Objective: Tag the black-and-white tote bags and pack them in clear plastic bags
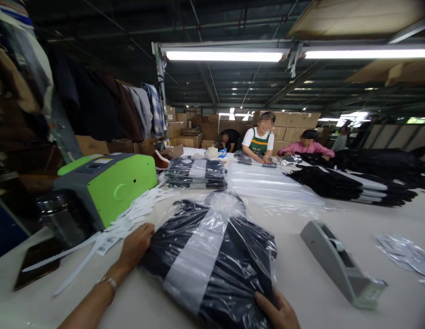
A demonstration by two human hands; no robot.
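Observation:
A dark folded garment with a grey stripe, inside a clear plastic bag [212,260], lies on the white table [301,274] in front of me. My left hand [135,246] presses against the bag's left edge, fingers curled on it. At the bottom, my right hand [279,313] grips the bag's near right corner. The bag's open mouth [226,203] is bunched up at the far end.
A green and grey machine [108,183] with white paper strips [130,217] stands left, with a dark flask [60,217] and a phone [36,262]. A grey tape dispenser [339,262] is right. Stacks of bagged garments [197,173], empty bags [270,185] and black garments [349,185] lie beyond. Other people work at the far end.

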